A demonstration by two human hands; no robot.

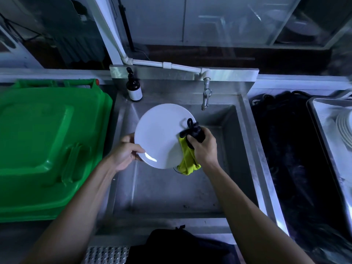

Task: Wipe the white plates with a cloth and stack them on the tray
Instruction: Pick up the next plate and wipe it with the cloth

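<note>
A round white plate (159, 133) is held tilted above the steel sink (236, 149). My left hand (126, 151) grips its lower left rim, thumb on the face. My right hand (202, 147) holds a bunched cloth (187, 159), yellow-green with a black part, against the plate's right edge. At the far right a metal tray (322, 126) carries a stack of white plates (344, 130), cut off by the frame edge.
A green bin lid (47, 141) fills the left side. A dark pump bottle (134, 88) stands at the sink's back left corner, and a tap (206, 96) hangs over the back. A black mat (285, 159) lies between sink and tray.
</note>
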